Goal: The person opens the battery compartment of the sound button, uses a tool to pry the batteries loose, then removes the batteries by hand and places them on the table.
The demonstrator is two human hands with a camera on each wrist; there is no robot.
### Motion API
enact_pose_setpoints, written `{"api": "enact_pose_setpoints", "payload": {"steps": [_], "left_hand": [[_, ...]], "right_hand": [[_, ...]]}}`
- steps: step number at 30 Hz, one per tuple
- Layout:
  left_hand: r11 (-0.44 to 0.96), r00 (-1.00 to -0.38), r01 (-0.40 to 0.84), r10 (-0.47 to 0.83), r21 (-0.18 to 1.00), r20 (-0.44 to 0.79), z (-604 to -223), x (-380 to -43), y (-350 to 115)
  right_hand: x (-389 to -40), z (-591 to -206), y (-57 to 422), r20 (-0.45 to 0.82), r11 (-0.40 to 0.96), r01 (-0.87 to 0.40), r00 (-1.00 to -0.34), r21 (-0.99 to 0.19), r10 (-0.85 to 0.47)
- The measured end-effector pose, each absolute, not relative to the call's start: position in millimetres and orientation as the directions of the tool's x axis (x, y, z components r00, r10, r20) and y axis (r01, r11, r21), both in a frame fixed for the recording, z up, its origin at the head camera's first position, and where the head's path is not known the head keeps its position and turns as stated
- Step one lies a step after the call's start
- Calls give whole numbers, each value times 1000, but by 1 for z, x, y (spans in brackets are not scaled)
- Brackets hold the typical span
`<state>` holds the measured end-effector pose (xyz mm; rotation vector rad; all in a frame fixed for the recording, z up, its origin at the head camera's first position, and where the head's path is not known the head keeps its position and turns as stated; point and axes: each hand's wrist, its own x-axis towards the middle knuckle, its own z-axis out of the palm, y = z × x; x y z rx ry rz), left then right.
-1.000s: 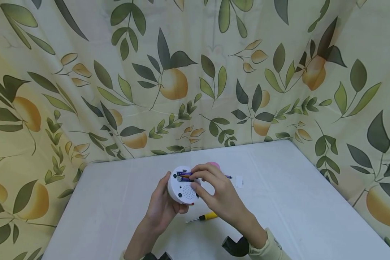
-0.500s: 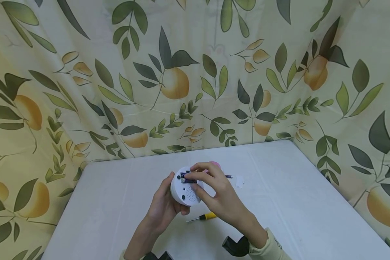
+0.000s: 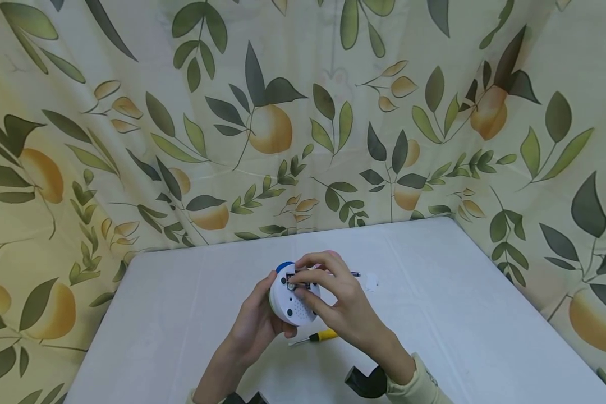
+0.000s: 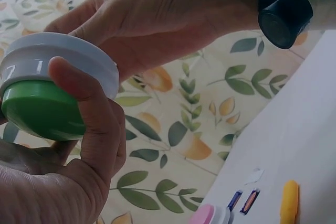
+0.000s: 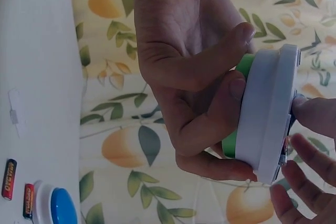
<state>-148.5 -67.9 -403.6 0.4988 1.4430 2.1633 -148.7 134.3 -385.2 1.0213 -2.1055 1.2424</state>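
Observation:
A white round push-button buzzer (image 3: 299, 313) is held in my left hand (image 3: 252, 320), its perforated underside and battery compartment turned up toward the head camera. Its green button (image 4: 42, 108) faces away, and the left fingers curl round the white rim. My right hand (image 3: 340, 294) reaches over the compartment, thumb and fingertips pinching an AA-size battery (image 3: 292, 287) there. The right fingers hide part of the slots. In the right wrist view, the thumb touches the compartment and the fingertips lie along its other side.
On the white table (image 3: 182, 314) lie a yellow-handled screwdriver (image 3: 325, 335) and a small clear-white cover (image 3: 372, 282). Beyond the hands stand a pink-button buzzer (image 4: 202, 215) and a blue-button buzzer (image 5: 64, 205). Loose batteries (image 5: 9, 179) lie near them. A fruit-patterned curtain (image 3: 272, 185) hangs behind.
The buzzer has shifted slightly right and down and turned a little in the left hand. The right fingers stay at the compartment and now cover more of it; a blue edge shows behind the buzzer.

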Motion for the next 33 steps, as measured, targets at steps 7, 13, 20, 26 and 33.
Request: {"api": "enact_pose_setpoints", "payload": {"steps": [7,13,20,26,33], "left_hand": [[-317,-822,-200,570,927,18,-403,-148,-68],[-311,-834,-210,551,927,-3,-401,-148,-71],[-300,-844,-197,537,933,-6,-401,-149,-74],[-312,-853,-184,522,932,6,-401,-150,-75],[-318,-855,-197,519,927,-3,-399,-148,-77]], "right_hand": [[-149,-386,134,757,237,-817,-577,-526,-309],[-150,-389,135,787,210,-807,-587,-552,-189],[-154,-393,135,798,94,-811,-585,-578,-142],[-159,-396,135,744,149,-761,-649,-632,-158],[-173,-407,136,542,223,-567,-824,-793,-167]]}}
